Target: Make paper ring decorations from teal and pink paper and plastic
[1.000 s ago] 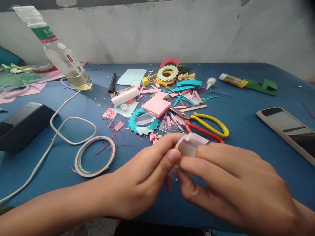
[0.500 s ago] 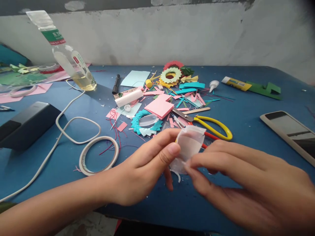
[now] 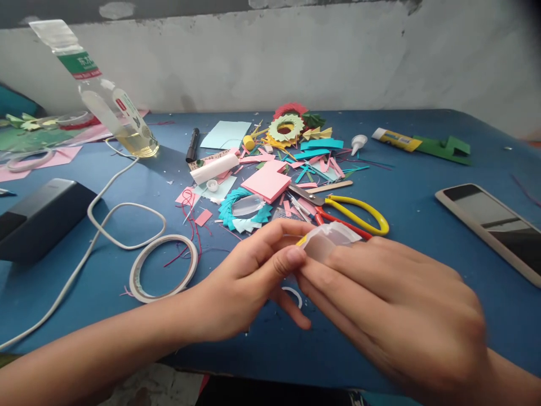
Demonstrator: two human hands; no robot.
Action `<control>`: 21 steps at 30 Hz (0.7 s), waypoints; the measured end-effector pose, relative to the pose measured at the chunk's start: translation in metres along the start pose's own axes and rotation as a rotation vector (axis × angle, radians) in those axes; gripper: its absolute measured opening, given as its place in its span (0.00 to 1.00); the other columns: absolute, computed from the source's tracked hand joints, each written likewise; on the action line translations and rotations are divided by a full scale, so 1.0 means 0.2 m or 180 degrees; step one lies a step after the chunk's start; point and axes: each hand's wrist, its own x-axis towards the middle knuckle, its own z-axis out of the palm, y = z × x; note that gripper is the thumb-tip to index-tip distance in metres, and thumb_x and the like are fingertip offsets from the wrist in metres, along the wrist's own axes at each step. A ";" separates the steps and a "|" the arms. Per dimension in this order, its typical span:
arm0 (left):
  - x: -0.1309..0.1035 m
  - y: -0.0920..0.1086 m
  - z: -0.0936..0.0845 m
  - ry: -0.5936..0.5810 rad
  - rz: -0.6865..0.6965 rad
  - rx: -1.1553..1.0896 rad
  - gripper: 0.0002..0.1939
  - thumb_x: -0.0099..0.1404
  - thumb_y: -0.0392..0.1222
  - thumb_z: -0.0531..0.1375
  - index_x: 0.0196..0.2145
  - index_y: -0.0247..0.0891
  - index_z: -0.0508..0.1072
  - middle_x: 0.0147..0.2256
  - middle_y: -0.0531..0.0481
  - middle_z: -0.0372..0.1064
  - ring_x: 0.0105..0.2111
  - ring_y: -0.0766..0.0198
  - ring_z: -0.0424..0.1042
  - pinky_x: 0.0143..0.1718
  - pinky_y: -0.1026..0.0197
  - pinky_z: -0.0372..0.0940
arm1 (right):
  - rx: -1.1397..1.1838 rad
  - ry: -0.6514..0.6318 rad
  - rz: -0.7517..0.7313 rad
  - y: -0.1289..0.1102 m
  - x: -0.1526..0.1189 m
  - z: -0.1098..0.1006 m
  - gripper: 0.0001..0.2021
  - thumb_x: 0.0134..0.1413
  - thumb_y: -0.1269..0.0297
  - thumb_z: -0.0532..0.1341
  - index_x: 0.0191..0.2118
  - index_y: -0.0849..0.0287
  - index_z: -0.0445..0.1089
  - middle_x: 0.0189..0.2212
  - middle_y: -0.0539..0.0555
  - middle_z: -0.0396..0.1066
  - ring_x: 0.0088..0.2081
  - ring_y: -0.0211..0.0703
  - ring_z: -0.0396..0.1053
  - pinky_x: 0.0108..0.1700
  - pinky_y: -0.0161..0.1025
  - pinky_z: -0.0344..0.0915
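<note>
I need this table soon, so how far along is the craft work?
The pale green ring and bright blue ring look finished. The left hand holds a translucent plastic piece, with the right hand against it. The pink paper stack and blue strips lie unassembled, so some work may be left; how much, I cannot tell.

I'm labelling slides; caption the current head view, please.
Left hand and right hand hold a translucent white piece before scissors and paper scraps on a blue table.
</note>
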 end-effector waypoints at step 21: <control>-0.03 0.05 -0.03 0.0464 0.0830 0.1004 0.09 0.65 0.45 0.54 0.39 0.39 0.68 0.34 0.52 0.66 0.33 0.70 0.65 0.36 0.71 0.64 | 0.1043 -0.0236 0.0417 0.06 0.03 -0.05 0.06 0.49 0.77 0.54 0.28 0.58 0.60 0.22 0.48 0.68 0.24 0.33 0.66 0.26 0.30 0.64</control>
